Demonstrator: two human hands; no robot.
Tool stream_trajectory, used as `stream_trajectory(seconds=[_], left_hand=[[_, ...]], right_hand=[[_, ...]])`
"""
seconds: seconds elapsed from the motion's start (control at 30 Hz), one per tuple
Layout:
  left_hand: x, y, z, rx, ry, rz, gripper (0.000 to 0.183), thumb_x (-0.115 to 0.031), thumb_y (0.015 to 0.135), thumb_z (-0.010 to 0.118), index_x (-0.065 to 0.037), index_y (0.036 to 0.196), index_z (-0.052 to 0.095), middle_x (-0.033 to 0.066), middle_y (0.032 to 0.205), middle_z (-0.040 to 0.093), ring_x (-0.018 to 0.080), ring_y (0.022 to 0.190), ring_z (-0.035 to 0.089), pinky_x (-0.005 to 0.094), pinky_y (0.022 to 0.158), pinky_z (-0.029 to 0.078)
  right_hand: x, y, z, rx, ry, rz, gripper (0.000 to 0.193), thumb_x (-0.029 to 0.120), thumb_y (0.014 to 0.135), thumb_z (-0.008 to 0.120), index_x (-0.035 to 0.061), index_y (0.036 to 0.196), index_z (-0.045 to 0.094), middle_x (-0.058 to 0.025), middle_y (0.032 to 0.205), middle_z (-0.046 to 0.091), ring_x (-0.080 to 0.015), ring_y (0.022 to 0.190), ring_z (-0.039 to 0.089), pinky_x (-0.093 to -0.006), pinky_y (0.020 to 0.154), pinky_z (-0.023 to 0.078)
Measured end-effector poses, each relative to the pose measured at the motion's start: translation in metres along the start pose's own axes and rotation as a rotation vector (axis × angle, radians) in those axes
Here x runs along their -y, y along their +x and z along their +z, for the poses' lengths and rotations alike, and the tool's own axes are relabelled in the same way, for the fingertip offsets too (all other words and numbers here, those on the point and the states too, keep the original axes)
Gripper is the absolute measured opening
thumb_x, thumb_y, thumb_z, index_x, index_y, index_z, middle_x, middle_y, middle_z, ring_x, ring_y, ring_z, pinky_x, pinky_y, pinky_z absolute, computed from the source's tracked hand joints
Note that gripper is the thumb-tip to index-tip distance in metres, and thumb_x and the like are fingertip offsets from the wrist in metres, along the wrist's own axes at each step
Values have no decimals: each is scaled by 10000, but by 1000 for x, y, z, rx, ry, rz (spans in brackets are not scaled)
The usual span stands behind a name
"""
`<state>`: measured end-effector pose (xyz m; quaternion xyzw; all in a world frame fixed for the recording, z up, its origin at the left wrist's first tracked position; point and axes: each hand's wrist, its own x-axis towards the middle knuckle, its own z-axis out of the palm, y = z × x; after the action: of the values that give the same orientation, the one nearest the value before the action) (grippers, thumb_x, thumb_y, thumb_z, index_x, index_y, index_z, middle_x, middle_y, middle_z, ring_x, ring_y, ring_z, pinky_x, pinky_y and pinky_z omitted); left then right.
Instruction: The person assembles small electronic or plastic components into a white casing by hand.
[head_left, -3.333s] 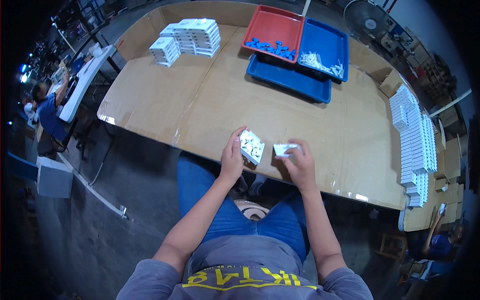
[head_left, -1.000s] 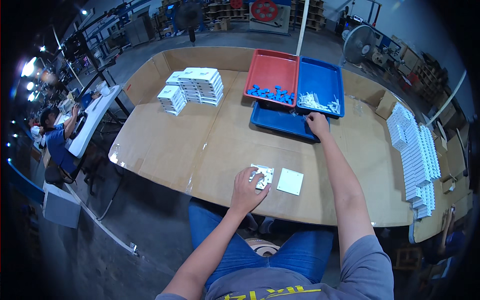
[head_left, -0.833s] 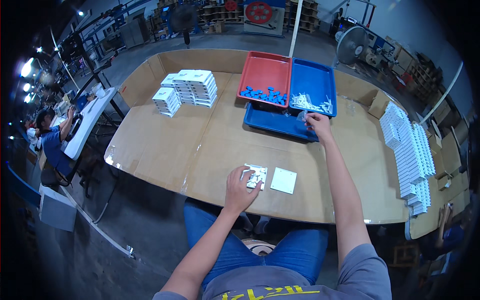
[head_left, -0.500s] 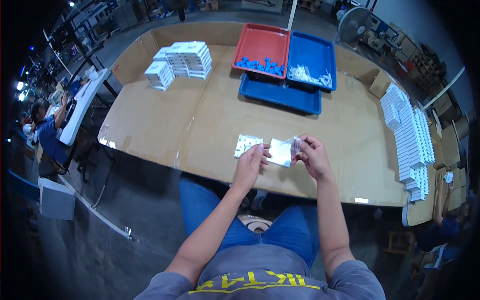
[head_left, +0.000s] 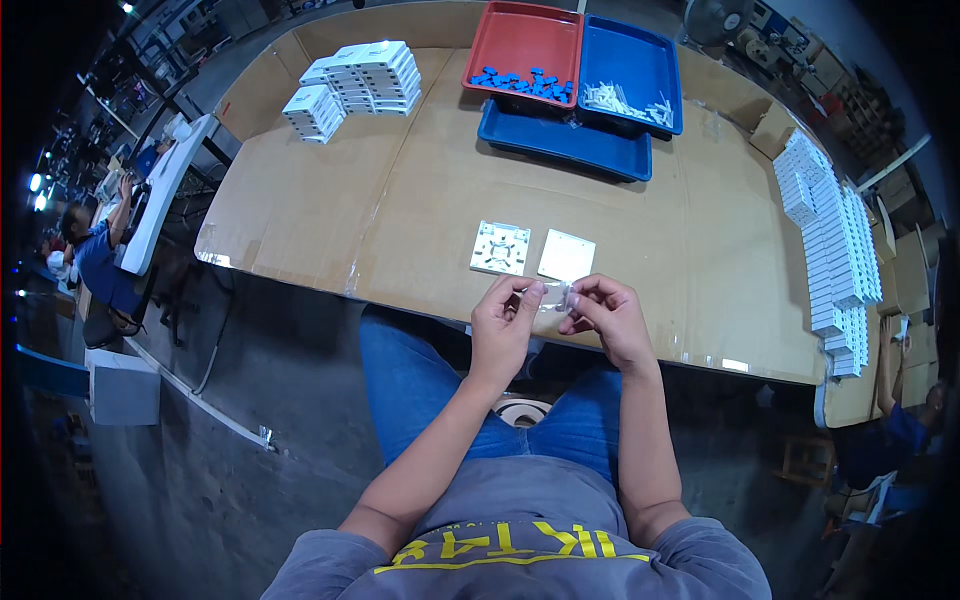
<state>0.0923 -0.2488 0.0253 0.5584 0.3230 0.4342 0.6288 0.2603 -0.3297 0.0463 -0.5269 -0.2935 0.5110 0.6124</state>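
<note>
Between my two hands, just above the table's near edge, is a small clear plastic bag (head_left: 553,297). My left hand (head_left: 508,318) pinches its left side between thumb and fingers. My right hand (head_left: 610,316) pinches the right side. Beyond the hands, two square white plastic pieces lie side by side on the cardboard. The left one is an open white base (head_left: 500,248) with a ring of dark and metallic details inside. The right one is a plain white cover (head_left: 567,254), smooth side up, close to my right fingertips.
A red tray (head_left: 525,40) holds blue parts, a blue tray (head_left: 635,65) pale sticks; another blue tray (head_left: 560,145) sits before them. White box-like pieces are stacked at far left (head_left: 365,80) and right (head_left: 825,250). Cardboard (head_left: 330,220) covers the table. People work at both sides.
The clear bag has come away from the white cover toward me, and my left hand now grips it too. The cover lies free on the table. The view has tilted downward.
</note>
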Motion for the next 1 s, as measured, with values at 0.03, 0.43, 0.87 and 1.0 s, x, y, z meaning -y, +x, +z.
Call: stream_trajectory(seconds=[0.03,0.43,0.87,1.0], left_hand=[[1,0,-1,4,23,7,174,-166,1050,690,4,1079,706,-19,903,650,29,748,533,204,658,434],[-11,-6,-12,115,-216,-145,152,-132,1012,738,-15,1102,700,-1,976,664,36,871,569,205,726,460],[-28,-4,-27,190,480,499,94,-26,880,775,-13,960,727,107,929,724,231,876,693,342,778,549],[-23,-9,-28,170,412,531,109,20,864,766,-9,957,716,97,917,716,232,822,702,327,709,554]], right_hand=[[2,0,2,-7,-6,46,104,28,988,697,-10,1083,675,-78,899,729,-164,732,744,-277,646,628],[-10,-5,-1,82,134,155,145,22,967,726,-40,1085,668,-125,976,746,-213,880,775,-305,790,662],[-26,-5,1,227,220,336,187,122,1007,706,-33,1105,668,-138,934,748,-188,783,774,-254,677,655],[-22,-4,3,229,242,373,185,104,1009,698,-50,1108,672,-157,951,760,-179,775,773,-254,674,657]])
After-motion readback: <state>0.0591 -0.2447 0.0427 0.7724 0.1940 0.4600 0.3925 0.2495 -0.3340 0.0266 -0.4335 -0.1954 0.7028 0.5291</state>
